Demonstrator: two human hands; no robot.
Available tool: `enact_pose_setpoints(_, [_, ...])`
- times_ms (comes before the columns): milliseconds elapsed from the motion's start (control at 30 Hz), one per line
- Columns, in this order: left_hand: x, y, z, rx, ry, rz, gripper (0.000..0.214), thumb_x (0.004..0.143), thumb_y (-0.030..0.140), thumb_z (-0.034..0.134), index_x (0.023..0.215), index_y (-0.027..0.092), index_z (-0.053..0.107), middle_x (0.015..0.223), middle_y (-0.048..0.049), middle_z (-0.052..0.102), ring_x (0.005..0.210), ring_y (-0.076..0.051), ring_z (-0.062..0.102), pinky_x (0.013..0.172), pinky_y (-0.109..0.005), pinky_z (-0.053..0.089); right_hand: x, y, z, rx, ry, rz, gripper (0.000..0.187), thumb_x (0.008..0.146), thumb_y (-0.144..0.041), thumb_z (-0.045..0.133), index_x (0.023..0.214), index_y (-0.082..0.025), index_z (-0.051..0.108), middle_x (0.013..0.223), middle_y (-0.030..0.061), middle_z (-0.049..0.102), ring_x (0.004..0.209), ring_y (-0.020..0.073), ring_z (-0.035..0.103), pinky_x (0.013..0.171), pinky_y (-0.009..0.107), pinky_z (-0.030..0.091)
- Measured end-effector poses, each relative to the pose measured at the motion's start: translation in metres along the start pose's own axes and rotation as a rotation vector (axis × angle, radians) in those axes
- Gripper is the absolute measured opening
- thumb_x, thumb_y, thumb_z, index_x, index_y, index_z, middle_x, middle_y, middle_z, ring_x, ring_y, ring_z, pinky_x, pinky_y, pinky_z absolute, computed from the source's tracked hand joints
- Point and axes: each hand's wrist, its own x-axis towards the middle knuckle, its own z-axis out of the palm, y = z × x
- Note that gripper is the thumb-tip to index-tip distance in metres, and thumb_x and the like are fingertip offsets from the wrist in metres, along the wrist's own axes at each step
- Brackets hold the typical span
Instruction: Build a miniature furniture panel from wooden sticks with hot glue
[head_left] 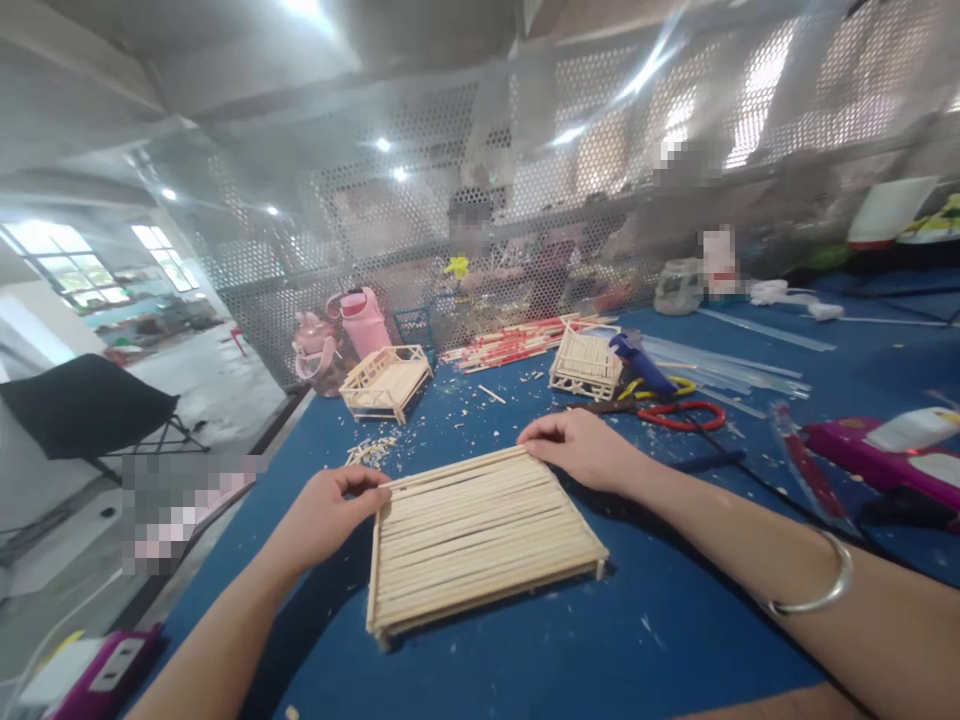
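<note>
A flat wooden platform [480, 540], built from thin sticks laid side by side on short legs, rests on the blue table in front of me. My left hand [341, 505] grips its far left corner between thumb and fingers. At the far right corner, my right hand [574, 447] pinches the edge in the same way; a silver bangle circles that forearm. Beyond the platform stand a small stick-built bench with railings [390, 385] and a second small stick model [586, 362].
Small wood scraps [371, 450] litter the blue table [465, 680]. Red-handled scissors [681, 416], a blue-handled tool [643, 365], clear glue sticks [720, 370] and a magenta glue gun [885, 455] lie right. Loose sticks [517, 342] and a pink bottle [364, 322] stand near the mesh screen.
</note>
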Motion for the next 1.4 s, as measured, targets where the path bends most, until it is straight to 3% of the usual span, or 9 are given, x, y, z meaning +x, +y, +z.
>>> enact_pose_setpoints(500, [-0.002, -0.003, -0.002, -0.139, -0.067, 0.020, 0.032, 0.058, 0.051, 0.066, 0.062, 0.019, 0.066, 0.061, 0.0006, 0.063, 0.064, -0.018, 0.055, 0.068, -0.029, 0.042, 0.000, -0.002, 0.003, 0.008, 0.002, -0.045, 0.017, 0.074, -0.025, 0.054, 0.072, -0.019, 0.069, 0.064, -0.0010, 0.068, 0.058, 0.0137, 0.057, 0.057, 0.024, 0.044])
enact_pose_setpoints(700, [0.002, -0.011, -0.001, -0.249, -0.123, -0.039, 0.029, 0.061, 0.047, 0.063, 0.069, 0.020, 0.070, 0.064, -0.0012, 0.065, 0.064, -0.018, 0.057, 0.066, -0.030, 0.046, -0.002, 0.001, 0.003, 0.023, -0.004, -0.021, 0.017, 0.073, -0.028, 0.055, 0.073, -0.018, 0.069, 0.067, -0.0008, 0.069, 0.063, 0.0145, 0.059, 0.062, 0.026, 0.046])
enact_pose_setpoints(1000, [0.002, -0.014, 0.002, -0.371, -0.167, -0.100, 0.020, 0.061, 0.038, 0.058, 0.062, 0.021, 0.069, 0.068, -0.0016, 0.065, 0.070, -0.017, 0.059, 0.069, -0.029, 0.048, -0.005, 0.009, 0.005, 0.068, -0.013, 0.003, 0.019, 0.072, -0.035, 0.057, 0.071, -0.021, 0.069, 0.065, -0.0001, 0.069, 0.061, 0.0159, 0.060, 0.060, 0.027, 0.046])
enact_pose_setpoints(1267, [0.007, -0.019, 0.008, -0.411, -0.138, -0.126, 0.046, 0.057, 0.036, 0.066, 0.098, 0.017, 0.068, 0.064, 0.0027, 0.060, 0.064, -0.014, 0.055, 0.064, -0.028, 0.044, -0.004, 0.010, 0.004, 0.099, 0.189, 0.018, 0.019, 0.070, -0.040, 0.061, 0.070, -0.022, 0.067, 0.063, 0.0006, 0.068, 0.059, 0.0168, 0.058, 0.060, 0.028, 0.046])
enact_pose_setpoints(1400, [0.006, -0.017, 0.008, -0.380, -0.138, -0.110, 0.038, 0.054, 0.035, 0.070, 0.087, 0.016, 0.072, 0.059, 0.0028, 0.060, 0.059, -0.013, 0.051, 0.059, -0.026, 0.039, -0.001, 0.013, 0.003, 0.143, 0.289, 0.014, 0.026, 0.070, -0.045, 0.059, 0.076, -0.021, 0.067, 0.069, 0.0029, 0.069, 0.065, 0.0189, 0.062, 0.065, 0.031, 0.048])
